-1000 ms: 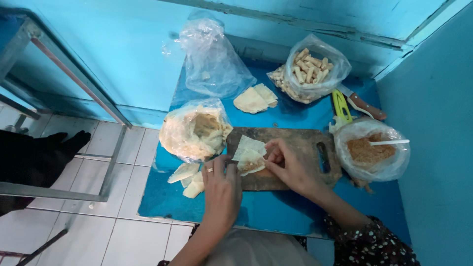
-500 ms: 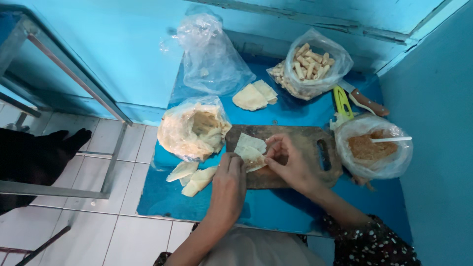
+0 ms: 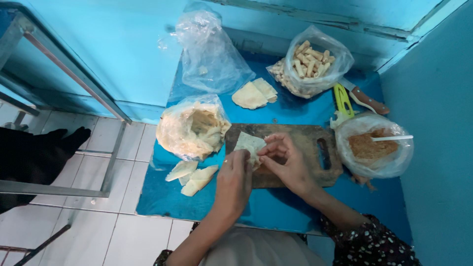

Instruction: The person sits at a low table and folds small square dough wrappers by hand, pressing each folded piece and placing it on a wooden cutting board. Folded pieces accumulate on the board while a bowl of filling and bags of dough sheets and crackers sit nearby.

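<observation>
While the wooden cutting board (image 3: 300, 148) lay on the blue table (image 3: 276, 207), a pale wrapper sheet (image 3: 249, 145) was pinched by the left hand (image 3: 235, 178) and right hand (image 3: 286, 162).

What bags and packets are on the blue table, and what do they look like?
Empty clear plastic bag: back of the table, crumpled and standing up.
Clear bag of small tan rolls: back right, round and open.
Clear bag of pale thin wrappers: left of the wooden board, open.
Clear bag of brown crumbly filling: right of the board, a white utensil handle sticking out.
No labels, signs or screens show.
</observation>
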Action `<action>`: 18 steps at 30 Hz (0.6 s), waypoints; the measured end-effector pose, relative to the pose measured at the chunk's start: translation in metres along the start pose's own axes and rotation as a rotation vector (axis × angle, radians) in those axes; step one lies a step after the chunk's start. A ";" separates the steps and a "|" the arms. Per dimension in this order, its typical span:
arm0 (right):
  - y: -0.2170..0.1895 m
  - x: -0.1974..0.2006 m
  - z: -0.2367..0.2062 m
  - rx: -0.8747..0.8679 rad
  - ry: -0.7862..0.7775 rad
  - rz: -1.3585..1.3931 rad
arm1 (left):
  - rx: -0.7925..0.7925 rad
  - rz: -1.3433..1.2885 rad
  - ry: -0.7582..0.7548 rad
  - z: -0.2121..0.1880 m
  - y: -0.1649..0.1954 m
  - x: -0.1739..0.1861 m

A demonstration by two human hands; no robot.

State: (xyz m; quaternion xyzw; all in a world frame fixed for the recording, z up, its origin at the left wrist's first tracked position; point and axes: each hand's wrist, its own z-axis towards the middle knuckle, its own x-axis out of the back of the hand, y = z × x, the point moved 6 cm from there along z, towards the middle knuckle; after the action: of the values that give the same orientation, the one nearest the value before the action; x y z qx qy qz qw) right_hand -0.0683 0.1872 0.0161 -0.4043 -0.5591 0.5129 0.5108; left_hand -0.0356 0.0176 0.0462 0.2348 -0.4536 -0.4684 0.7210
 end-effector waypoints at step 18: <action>-0.053 -0.023 -0.014 0.651 -0.109 -0.624 | -0.435 0.600 -0.099 -0.012 0.019 0.013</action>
State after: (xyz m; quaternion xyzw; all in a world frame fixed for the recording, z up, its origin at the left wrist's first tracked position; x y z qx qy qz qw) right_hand -0.0469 0.1595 0.0640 -0.0074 -0.4900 0.5041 0.7112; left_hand -0.0144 0.0138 0.0601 -0.0900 -0.4263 -0.3326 0.8364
